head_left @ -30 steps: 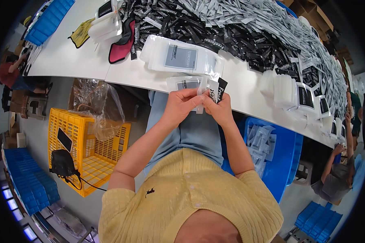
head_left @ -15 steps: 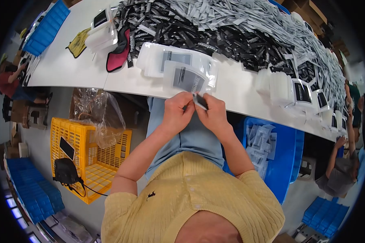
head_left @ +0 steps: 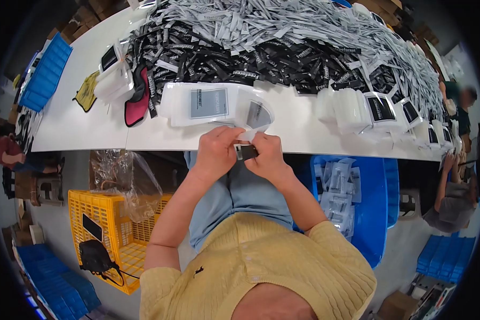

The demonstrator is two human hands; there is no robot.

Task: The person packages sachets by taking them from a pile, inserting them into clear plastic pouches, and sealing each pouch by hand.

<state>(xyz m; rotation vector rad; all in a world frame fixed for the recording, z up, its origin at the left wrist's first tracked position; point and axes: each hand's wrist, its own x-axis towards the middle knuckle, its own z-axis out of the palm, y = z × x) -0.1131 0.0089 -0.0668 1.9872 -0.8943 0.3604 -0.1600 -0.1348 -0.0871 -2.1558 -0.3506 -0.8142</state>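
At the table's front edge, my left hand [head_left: 217, 151] pinches the near end of a clear pouch [head_left: 255, 114] with a grey label. Close beside it, my right hand [head_left: 268, 155] is closed on a small dark packet [head_left: 247, 152] and also touches the pouch's end. The pouch bends up and away from my fingers. Behind my left hand lies a stack of labelled pouches [head_left: 197, 104]. A large heap of black packets [head_left: 218, 66] and white packets [head_left: 282, 21] covers the back of the table.
More pouch stacks [head_left: 352, 113] stand at the right, others [head_left: 113, 80] at the left by a pink-and-black cloth [head_left: 138, 104]. Below the table are a yellow crate [head_left: 104, 213] and a blue bin [head_left: 370, 208] holding filled pouches. Co-workers [head_left: 453, 205] are at both sides.
The view has tilted, so the table sits higher. Both hands have drawn together at the pouch's end, and the pouch now curls. The packets turned from upright to lying between my hands.
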